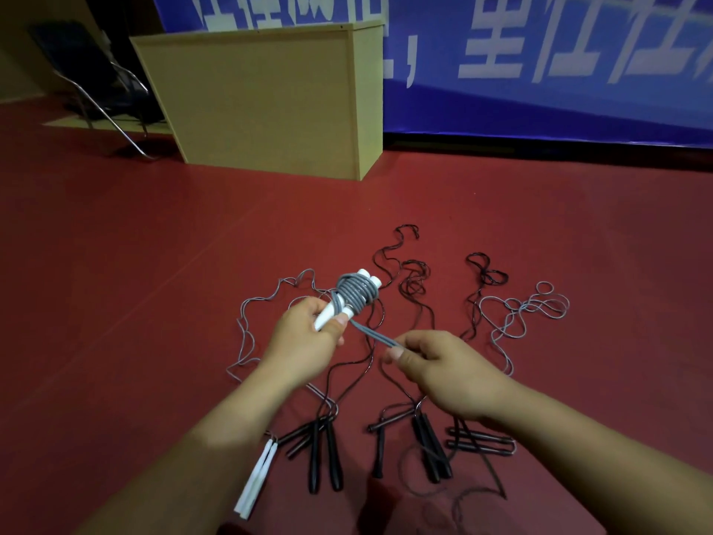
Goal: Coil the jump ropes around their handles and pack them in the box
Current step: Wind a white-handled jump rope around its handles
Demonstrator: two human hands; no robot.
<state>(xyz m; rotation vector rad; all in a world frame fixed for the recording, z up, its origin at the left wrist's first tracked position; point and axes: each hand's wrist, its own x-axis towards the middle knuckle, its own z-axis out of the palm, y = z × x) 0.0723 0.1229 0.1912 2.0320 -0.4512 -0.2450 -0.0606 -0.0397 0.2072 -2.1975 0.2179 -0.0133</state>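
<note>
My left hand [304,337] grips a pair of white handles [332,308] held together, with grey rope coiled [353,293] around their upper part. My right hand [436,362] pinches the loose grey rope end [374,335], pulled taut from the coil. On the red floor lie several uncoiled jump ropes: another white-handled pair [256,478] at lower left with grey cord [247,330], black-handled pairs [324,455] [430,449] [478,442] with black cords [411,279], and a loose grey cord [528,310] at right. No packing box is identifiable in view.
A tall beige wooden cabinet [270,98] stands on the floor ahead. A dark metal-framed chair [96,83] is at the far left. A blue banner [540,63] with white characters covers the wall behind. Red floor [115,264] spreads to the left.
</note>
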